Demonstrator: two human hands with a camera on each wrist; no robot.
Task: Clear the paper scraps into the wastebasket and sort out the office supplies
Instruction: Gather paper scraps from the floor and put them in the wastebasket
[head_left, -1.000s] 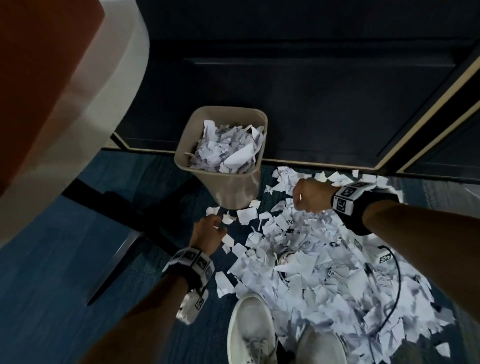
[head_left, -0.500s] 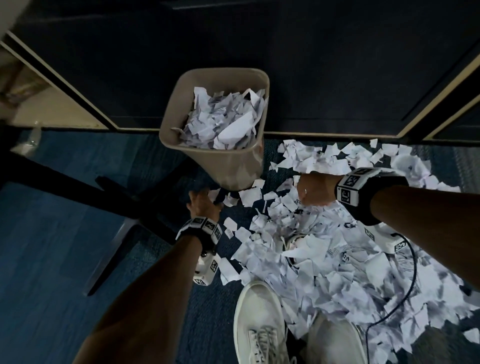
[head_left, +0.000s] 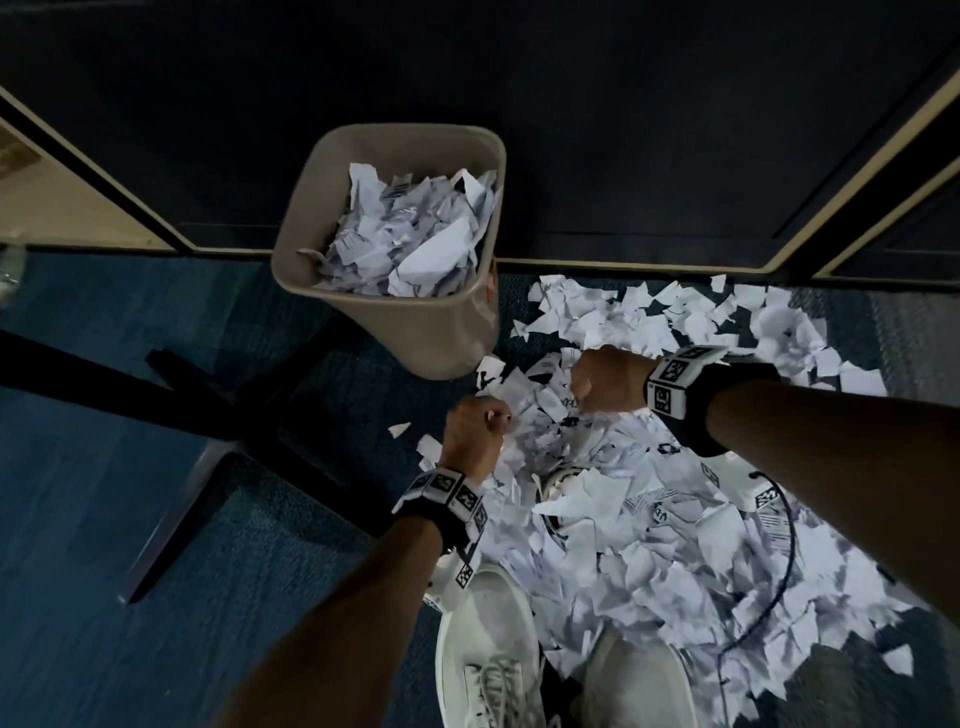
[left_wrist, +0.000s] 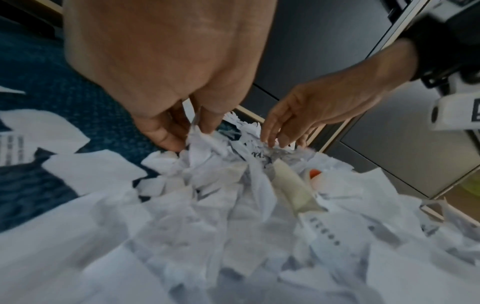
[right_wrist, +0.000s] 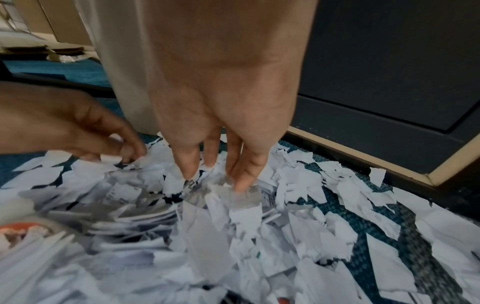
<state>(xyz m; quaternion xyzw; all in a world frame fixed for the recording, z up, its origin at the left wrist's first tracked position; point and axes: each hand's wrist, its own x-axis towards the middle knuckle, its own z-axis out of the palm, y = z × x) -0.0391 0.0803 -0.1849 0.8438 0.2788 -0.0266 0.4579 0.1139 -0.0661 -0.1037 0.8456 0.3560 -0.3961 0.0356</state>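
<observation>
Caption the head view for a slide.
Both hands gather paper scraps on the carpet beside a part-filled wastebasket.

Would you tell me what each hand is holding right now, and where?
The left hand pinches paper scraps at their upper edges; the right hand only dips straight fingers into the pile, gripping nothing.

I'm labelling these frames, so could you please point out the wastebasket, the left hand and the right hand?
wastebasket (head_left: 311, 218), head view, left rim.
left hand (head_left: 470, 434), head view, back of hand.
right hand (head_left: 610, 382), head view, back of hand.
</observation>
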